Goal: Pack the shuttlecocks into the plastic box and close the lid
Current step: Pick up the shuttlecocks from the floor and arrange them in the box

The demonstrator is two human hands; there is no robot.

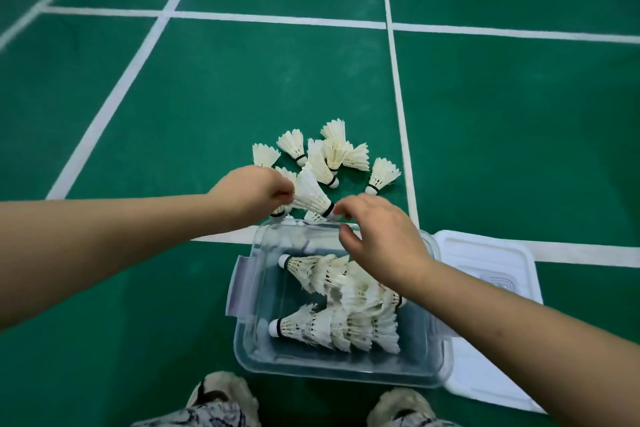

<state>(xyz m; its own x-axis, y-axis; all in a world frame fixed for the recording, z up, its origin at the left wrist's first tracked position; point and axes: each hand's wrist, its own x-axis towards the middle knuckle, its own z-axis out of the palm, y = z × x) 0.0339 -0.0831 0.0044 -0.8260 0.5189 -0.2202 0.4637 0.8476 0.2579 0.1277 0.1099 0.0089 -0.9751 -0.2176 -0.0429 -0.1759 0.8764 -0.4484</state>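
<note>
Your left hand (pixel 256 191) pinches a shuttlecock (pixel 310 196). Your right hand (pixel 381 236) touches its cork, grip unclear. The lid (pixel 485 253) bears a blurred mark.

- The left hand (pixel 256 189) pinches a shuttlecock (pixel 310 196) by its feathers, just beyond the far rim of the clear plastic box (pixel 249 343).
- The right hand (pixel 381 239) reaches across the box, its bent fingertips at that shuttlecock's cork and its thumb apart below.
- Two nested rows (pixel 332 326) of shuttlecocks lie inside the box.
- Loose shuttlecocks (pixel 334 149) are scattered on the green court floor (pixel 207 97) beyond.
- The white lid (pixel 485 253) lies flat, touching the box's right side.
</note>
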